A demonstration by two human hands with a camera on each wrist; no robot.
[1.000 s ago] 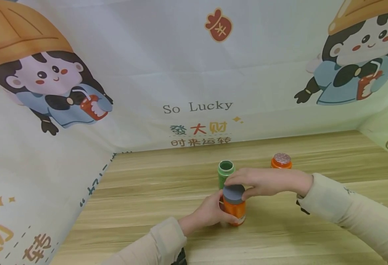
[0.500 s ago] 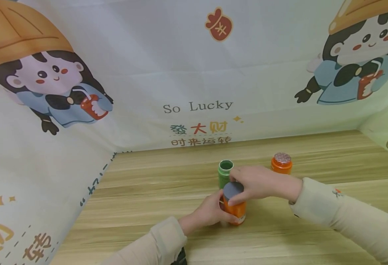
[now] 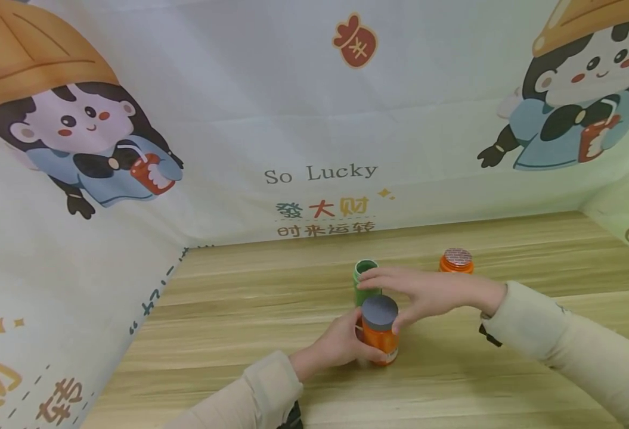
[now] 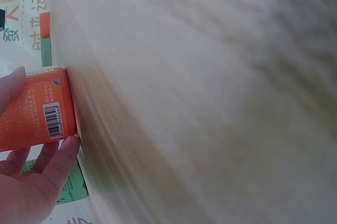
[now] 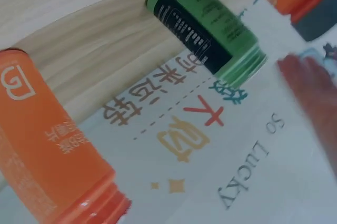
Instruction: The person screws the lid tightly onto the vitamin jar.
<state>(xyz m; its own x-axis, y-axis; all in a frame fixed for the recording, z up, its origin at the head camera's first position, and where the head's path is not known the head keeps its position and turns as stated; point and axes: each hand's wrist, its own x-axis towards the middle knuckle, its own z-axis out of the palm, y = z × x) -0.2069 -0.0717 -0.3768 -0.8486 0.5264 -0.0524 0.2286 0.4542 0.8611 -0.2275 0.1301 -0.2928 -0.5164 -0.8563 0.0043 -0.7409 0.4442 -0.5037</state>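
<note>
An orange bottle [image 3: 381,342] with a grey screw lid [image 3: 380,312] stands upright on the wooden table. My left hand [image 3: 338,342] grips its body low down, thumb across the front. In the left wrist view, fingers [image 4: 60,163] curl under the bottle's side, by a barcode label. My right hand [image 3: 424,292] is spread beside the lid, thumb tip close to its right edge and the other fingers straight, reaching over the green bottle [image 3: 366,289]. That bottle is lidless, with a dark open mouth. In the right wrist view, the right fingers [image 5: 310,89] look blurred below the grey lid [image 5: 317,18].
A second orange bottle [image 3: 458,259], its mouth covered by a patterned seal, stands at the back right, partly behind the right forearm. Small orange [image 4: 45,25] and green [image 4: 46,51] pieces show farther along the table. A printed cloth [image 3: 228,179] walls the back and sides.
The right hand closes on the lid half a second ago, then spreads off it with fingers straightened. The left hand and the bottle in it stay in place.
</note>
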